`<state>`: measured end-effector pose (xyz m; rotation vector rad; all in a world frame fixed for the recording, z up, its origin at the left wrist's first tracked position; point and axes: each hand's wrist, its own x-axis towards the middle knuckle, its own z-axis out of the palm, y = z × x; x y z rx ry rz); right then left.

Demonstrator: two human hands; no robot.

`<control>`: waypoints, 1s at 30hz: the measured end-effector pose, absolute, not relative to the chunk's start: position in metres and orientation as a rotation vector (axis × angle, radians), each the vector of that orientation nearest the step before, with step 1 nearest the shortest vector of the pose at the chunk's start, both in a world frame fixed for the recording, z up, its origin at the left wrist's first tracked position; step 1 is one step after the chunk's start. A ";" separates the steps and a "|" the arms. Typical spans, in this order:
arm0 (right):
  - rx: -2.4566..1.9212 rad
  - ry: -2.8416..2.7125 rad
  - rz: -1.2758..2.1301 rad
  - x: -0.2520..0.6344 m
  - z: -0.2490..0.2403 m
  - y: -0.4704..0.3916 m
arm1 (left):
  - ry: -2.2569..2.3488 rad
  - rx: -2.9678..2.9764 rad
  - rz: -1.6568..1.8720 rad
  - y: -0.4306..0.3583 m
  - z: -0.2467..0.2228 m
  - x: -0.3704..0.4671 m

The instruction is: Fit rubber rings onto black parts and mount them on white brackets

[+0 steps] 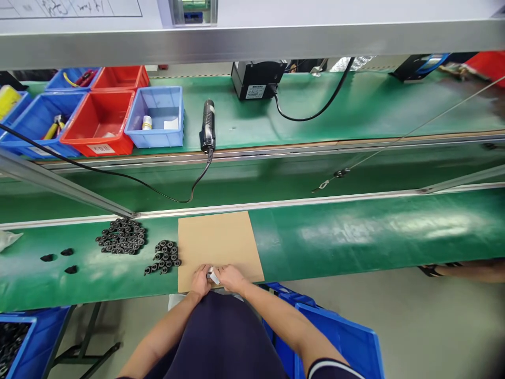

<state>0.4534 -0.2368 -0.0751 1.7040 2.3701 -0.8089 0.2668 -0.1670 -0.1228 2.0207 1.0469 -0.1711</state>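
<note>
While pinched between fingers of left hand (201, 281) and right hand (231, 277) over cardboard sheet (219, 247) at surface's near edge, small white part (213, 276) risks slipping floorward if grip loosens.

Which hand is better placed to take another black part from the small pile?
Left, probably. The left hand sits nearest the small pile, beside the cardboard sheet; the right hand is farther away. Both pinch a small white piece.
</note>
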 end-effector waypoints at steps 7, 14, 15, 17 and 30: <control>1.943 2.230 -0.925 0.456 -0.065 -0.249 | 1.011 2.017 -0.161 -0.161 -0.120 0.267; 2.424 1.806 -0.959 0.477 -0.073 -0.235 | 1.100 1.923 -0.068 -0.170 -0.121 0.260; 2.462 1.763 -0.960 0.477 -0.074 -0.234 | 1.118 1.906 -0.041 -0.173 -0.121 0.256; 2.502 1.757 -0.970 0.473 -0.076 -0.236 | 1.163 1.876 0.014 -0.179 -0.120 0.243; 2.297 2.263 -1.105 0.437 -0.095 -0.268 | 1.768 1.793 0.477 -0.148 -0.095 0.105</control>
